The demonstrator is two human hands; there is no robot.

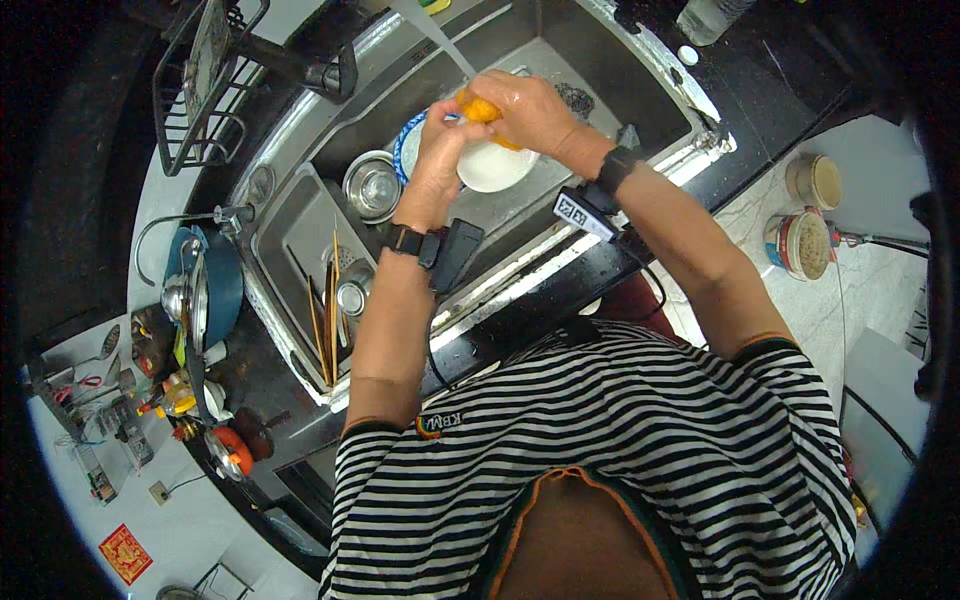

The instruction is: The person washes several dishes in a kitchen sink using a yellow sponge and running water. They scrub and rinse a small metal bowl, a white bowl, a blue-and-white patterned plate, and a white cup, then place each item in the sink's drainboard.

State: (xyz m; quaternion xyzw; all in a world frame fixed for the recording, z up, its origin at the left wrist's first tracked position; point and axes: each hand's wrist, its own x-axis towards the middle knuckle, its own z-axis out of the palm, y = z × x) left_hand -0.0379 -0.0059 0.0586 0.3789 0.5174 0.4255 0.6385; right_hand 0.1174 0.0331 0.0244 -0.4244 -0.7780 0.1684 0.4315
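Over the steel sink (600, 70) my left hand (440, 150) and my right hand (525, 110) come together around an orange sponge (478, 108). A white bowl (492, 168) sits just under them, touching my left hand; which hand carries it I cannot tell. A thin stream of water (440, 45) runs down from the tap onto the sponge. Below the bowl lies a plate with a blue rim (408, 140). Both wrists wear dark bands with small black devices.
A steel bowl (372, 187) rests in the sink, left of the plate. Chopsticks (328, 320) and a small cup (352, 296) lie in the side tray. A wire rack (200, 90), a blue pan (215, 290), bottles and jars (800, 245) stand around.
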